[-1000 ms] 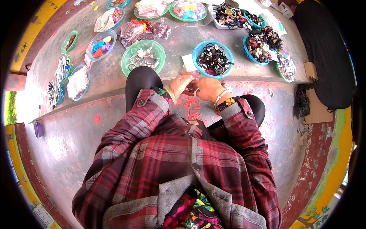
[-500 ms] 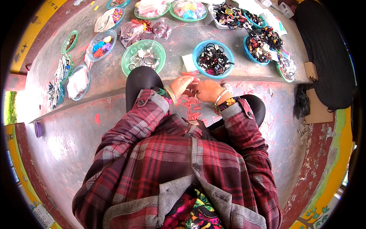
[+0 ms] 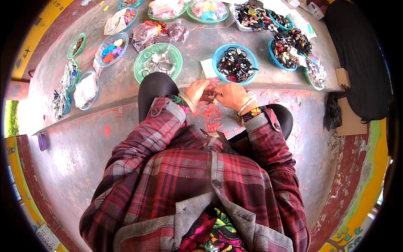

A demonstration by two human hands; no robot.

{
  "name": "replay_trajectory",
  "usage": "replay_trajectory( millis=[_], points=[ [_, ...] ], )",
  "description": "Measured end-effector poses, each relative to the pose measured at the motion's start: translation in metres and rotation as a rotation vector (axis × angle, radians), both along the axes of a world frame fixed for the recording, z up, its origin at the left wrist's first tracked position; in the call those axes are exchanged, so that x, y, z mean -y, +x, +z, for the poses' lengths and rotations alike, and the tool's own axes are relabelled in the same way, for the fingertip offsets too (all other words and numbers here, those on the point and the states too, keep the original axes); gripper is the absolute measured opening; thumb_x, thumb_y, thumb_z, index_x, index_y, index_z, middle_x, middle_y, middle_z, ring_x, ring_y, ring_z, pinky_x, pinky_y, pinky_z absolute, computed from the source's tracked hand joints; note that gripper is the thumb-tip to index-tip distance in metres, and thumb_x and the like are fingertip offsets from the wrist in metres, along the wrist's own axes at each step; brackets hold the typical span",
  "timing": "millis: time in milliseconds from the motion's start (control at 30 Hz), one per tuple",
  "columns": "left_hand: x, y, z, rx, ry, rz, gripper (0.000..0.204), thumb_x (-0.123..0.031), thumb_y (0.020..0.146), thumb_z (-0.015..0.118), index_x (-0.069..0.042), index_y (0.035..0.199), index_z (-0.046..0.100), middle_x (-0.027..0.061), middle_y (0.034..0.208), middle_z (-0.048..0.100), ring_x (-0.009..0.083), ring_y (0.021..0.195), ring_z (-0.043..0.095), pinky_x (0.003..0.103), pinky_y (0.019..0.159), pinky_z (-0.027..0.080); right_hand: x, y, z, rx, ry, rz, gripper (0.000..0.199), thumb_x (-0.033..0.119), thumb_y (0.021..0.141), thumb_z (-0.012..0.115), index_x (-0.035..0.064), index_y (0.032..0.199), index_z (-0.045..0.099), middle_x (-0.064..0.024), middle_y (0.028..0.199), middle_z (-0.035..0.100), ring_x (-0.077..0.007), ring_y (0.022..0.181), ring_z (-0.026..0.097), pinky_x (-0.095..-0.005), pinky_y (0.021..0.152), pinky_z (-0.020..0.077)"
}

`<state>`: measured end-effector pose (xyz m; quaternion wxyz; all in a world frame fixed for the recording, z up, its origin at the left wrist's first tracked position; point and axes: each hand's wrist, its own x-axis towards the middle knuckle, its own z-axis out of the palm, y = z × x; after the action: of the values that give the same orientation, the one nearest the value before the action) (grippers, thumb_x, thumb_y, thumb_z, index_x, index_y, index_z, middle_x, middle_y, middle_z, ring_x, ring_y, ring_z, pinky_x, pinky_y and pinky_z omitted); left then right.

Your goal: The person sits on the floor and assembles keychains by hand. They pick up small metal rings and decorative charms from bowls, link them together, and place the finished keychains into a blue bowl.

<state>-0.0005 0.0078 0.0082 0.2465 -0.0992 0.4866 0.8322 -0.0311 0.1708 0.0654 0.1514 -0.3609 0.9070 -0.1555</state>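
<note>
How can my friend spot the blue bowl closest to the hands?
Find the raised grey ledge across the picture's top. Just past the right hand, on that ledge, sits a round blue basin. It's full of mostly black looped cords, unlike the green basin on its left.

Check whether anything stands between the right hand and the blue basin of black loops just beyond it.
Nothing visible does: the right hand lies just below the near rim of the blue basin in this view. The pale card sits to the basin's left, beside that path.
</note>
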Motion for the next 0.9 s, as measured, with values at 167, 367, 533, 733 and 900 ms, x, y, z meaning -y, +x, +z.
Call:
replay_trajectory(
  millis=[167,367,533,733,900],
  points=[
    [0.001,0.0,-0.008,0.011,0.018,-0.026,0.035,-0.027,0.09,0.037,-0.001,0.109,0.051,0.0118,0.095,0.059,0.0222,0.08,0.059,0.034,0.07,0.049,0.003,-0.003,-0.01,0.016,0.154,0.072,0.025,0.02,0.072,0.047,0.0121,0.088,0.064,-0.0159,0.08,0.062,-0.0329,0.076,0.06,-0.0427,0.068,0.0474],
    [-0.002,0.0,-0.015,0.048,0.014,0.088,0.03,-0.023,0.089,0.039,0.0,0.104,0.051,0.014,0.094,0.059,0.0235,0.081,0.059,0.035,0.074,0.049,-0.001,-0.003,-0.01,0.002,-0.092,-0.033,0.021,0.018,0.071,0.051,0.0127,0.085,0.065,-0.0159,0.068,0.059,-0.0303,0.063,0.059,-0.0387,0.058,0.0465],
    [0.004,-0.007,-0.018,0.145,0.084,0.23,0.026,-0.019,0.087,0.04,0.002,0.096,0.051,0.0143,0.087,0.059,0.0243,0.079,0.059,0.034,0.073,0.049,-0.005,-0.008,-0.004,0.028,-0.4,-0.325,0.018,0.015,0.072,0.055,0.0117,0.086,0.065,-0.0126,0.066,0.059,-0.0253,0.06,0.059,-0.0309,0.057,0.0461],
    [0.008,-0.009,-0.013,0.16,0.255,0.331,0.024,-0.016,0.086,0.039,0.004,0.095,0.048,0.0137,0.086,0.058,0.0257,0.081,0.059,0.035,0.074,0.05,-0.005,-0.009,-0.022,0.215,-0.489,-0.376,0.021,0.016,0.071,0.059,0.0106,0.09,0.066,-0.0084,0.073,0.064,-0.0183,0.065,0.062,-0.0301,0.06,0.0471],
    [0.007,-0.006,0.005,0.129,0.335,0.244,0.025,-0.016,0.086,0.039,0.004,0.098,0.046,0.0152,0.093,0.056,0.0273,0.087,0.058,0.036,0.078,0.049,0.0,-0.007,-0.03,0.446,-0.561,-0.44,0.022,0.016,0.072,0.06,0.0058,0.091,0.065,-0.0084,0.075,0.065,-0.015,0.067,0.062,-0.0271,0.061,0.0475]
  ],
)
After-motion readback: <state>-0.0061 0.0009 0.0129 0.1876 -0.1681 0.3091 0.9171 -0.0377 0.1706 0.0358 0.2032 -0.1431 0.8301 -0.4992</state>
